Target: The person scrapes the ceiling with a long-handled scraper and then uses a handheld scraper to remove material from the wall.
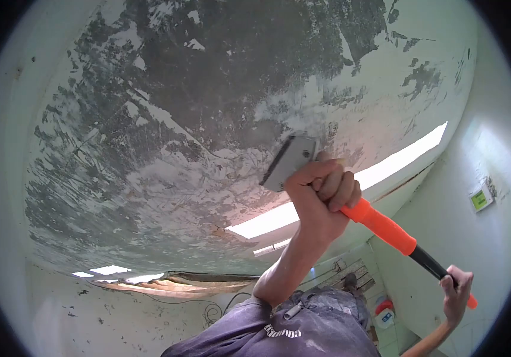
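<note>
My left hand is wrapped around the upper end of a long-handled scraper, just below its wide metal blade. The blade overlaps the patchy ceiling, where white coating is partly gone and dark grey shows through. An orange grip and a black shaft section run down to the right from that fist. Lower down, my right hand is closed around the handle near its orange end.
Bright window openings lie below the ceiling. A small white box with a green panel is fixed to the right wall. Brownish cloth and dark cables lie along the lower left. A red and white container stands near the floor.
</note>
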`<state>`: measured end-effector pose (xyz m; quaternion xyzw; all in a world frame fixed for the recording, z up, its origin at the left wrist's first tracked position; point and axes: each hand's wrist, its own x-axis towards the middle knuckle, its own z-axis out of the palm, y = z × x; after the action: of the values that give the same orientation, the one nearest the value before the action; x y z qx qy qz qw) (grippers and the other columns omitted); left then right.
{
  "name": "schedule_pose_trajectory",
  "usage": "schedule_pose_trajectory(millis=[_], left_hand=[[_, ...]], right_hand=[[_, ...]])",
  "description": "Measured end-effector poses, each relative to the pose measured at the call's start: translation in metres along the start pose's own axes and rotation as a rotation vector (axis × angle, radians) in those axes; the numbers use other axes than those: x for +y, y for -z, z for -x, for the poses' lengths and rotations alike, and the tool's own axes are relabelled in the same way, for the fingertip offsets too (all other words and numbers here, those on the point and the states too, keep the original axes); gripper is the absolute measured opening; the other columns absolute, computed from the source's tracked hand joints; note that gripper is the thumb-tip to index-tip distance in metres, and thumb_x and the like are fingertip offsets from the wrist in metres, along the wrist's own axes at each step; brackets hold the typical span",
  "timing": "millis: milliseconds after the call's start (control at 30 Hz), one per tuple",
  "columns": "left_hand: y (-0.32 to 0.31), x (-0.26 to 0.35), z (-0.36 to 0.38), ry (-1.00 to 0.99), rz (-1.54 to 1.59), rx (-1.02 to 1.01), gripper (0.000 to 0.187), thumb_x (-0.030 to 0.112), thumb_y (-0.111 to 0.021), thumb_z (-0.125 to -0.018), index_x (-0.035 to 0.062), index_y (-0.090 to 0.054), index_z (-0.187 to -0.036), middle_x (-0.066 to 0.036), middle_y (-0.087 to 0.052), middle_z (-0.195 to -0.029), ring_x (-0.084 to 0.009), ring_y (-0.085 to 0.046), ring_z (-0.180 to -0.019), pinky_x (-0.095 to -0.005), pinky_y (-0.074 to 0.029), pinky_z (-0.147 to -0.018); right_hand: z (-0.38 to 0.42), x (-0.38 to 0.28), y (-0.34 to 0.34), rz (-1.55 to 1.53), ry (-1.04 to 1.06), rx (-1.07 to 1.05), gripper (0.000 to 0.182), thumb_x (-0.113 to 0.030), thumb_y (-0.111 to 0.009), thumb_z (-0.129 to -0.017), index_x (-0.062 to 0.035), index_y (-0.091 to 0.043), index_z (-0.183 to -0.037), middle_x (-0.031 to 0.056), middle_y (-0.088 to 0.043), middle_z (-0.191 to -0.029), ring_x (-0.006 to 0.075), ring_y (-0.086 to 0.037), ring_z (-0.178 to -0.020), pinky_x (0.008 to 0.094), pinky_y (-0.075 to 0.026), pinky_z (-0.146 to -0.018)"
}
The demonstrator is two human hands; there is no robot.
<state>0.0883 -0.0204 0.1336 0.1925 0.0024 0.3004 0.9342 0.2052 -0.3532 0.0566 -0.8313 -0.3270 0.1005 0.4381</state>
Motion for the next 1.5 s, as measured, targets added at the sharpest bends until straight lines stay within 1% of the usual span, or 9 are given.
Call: schedule_pose_trajectory(millis=[900,933,1100,1167,1233,1300,1333,1433,1500], left_hand=[[-0.009,0.031,0.017,-0.098,-0.117,0.037,0.039,0.011,-0.047,-0.084,0.0204,-0.027,-0.052,0.006,-0.021,-0.042,-0.0095,-0.02,-0.033,-0.0276,-0.022,-0.037],[-0.009,0.033,0.017,-0.085,-0.138,0.033,0.037,0.012,-0.048,-0.083,0.0195,-0.027,-0.054,0.006,-0.021,-0.042,-0.0098,-0.019,-0.033,-0.0282,-0.022,-0.038],[-0.026,0.054,0.023,-0.17,-0.096,-0.126,0.038,0.012,-0.047,-0.085,0.02,-0.028,-0.053,0.007,-0.022,-0.043,-0.0077,-0.024,-0.034,-0.0261,-0.026,-0.04],[-0.016,0.04,0.025,-0.064,-0.009,0.005,0.037,0.013,-0.047,-0.086,0.0198,-0.029,-0.055,0.008,-0.023,-0.043,-0.0072,-0.026,-0.035,-0.0256,-0.028,-0.041],[-0.013,0.038,0.024,-0.06,-0.078,0.0,0.035,0.015,-0.048,-0.086,0.0199,-0.03,-0.056,0.008,-0.024,-0.044,-0.0071,-0.026,-0.035,-0.0258,-0.027,-0.04],[-0.013,0.043,0.021,-0.035,-0.044,-0.127,0.035,0.015,-0.049,-0.086,0.0195,-0.03,-0.057,0.008,-0.024,-0.044,-0.0073,-0.027,-0.035,-0.0254,-0.028,-0.041],[-0.009,0.047,0.021,-0.053,0.036,-0.224,0.031,0.016,-0.045,-0.091,0.0198,-0.037,-0.062,0.009,-0.032,-0.046,-0.006,-0.034,-0.037,-0.0262,-0.033,-0.043],[-0.009,0.047,0.029,-0.091,-0.005,-0.28,0.029,0.017,-0.044,-0.094,0.0186,-0.039,-0.065,0.008,-0.035,-0.049,-0.0063,-0.036,-0.038,-0.0266,-0.035,-0.044],[0.001,0.042,0.032,-0.076,-0.046,-0.309,0.025,0.017,-0.043,-0.095,0.0168,-0.042,-0.07,0.007,-0.039,-0.052,-0.0071,-0.039,-0.04,-0.027,-0.037,-0.045]], right_hand=[[-0.006,-0.013,-0.019,-0.034,-0.002,-0.086,0.078,-0.076,-0.051,-0.08,-0.0011,-0.044,-0.058,-0.0016,-0.028,-0.047,0.0083,-0.029,-0.045,0.0291,-0.022,-0.042],[-0.007,-0.013,-0.02,-0.037,0.05,-0.09,0.065,-0.057,-0.056,-0.087,-0.0018,-0.039,-0.057,-0.0004,-0.03,-0.049,0.007,-0.029,-0.048,0.0302,-0.019,-0.044],[-0.003,-0.048,-0.032,-0.075,0.037,-0.069,0.061,-0.053,-0.055,-0.087,-0.0022,-0.039,-0.057,-0.0005,-0.029,-0.048,0.0072,-0.029,-0.048,0.0302,-0.02,-0.044],[0.002,-0.044,-0.03,-0.088,0.002,-0.075,0.061,-0.053,-0.055,-0.087,-0.0023,-0.038,-0.057,-0.0006,-0.028,-0.048,0.0071,-0.029,-0.048,0.0302,-0.02,-0.044],[0.006,-0.04,-0.023,-0.033,-0.01,-0.047,0.062,-0.055,-0.055,-0.086,-0.0021,-0.039,-0.057,-0.0011,-0.026,-0.048,0.007,-0.029,-0.048,0.0304,-0.02,-0.044],[0.007,-0.041,-0.023,-0.009,-0.025,-0.063,0.064,-0.056,-0.056,-0.086,-0.0017,-0.041,-0.057,-0.0015,-0.027,-0.048,0.0066,-0.029,-0.048,0.0304,-0.02,-0.044],[0.008,-0.049,-0.029,-0.042,-0.029,-0.049,0.065,-0.059,-0.057,-0.085,-0.0017,-0.042,-0.057,-0.0017,-0.028,-0.049,0.0065,-0.029,-0.049,0.0303,-0.02,-0.044],[0.025,-0.054,-0.043,-0.116,-0.042,0.002,0.069,-0.063,-0.058,-0.083,-0.0015,-0.044,-0.057,-0.0026,-0.029,-0.049,0.0062,-0.03,-0.049,0.0297,-0.021,-0.044],[0.03,-0.055,-0.049,-0.181,-0.101,-0.09,0.068,-0.063,-0.057,-0.084,-0.0008,-0.047,-0.058,-0.0029,-0.031,-0.047,0.0062,-0.032,-0.048,0.0294,-0.022,-0.043]])
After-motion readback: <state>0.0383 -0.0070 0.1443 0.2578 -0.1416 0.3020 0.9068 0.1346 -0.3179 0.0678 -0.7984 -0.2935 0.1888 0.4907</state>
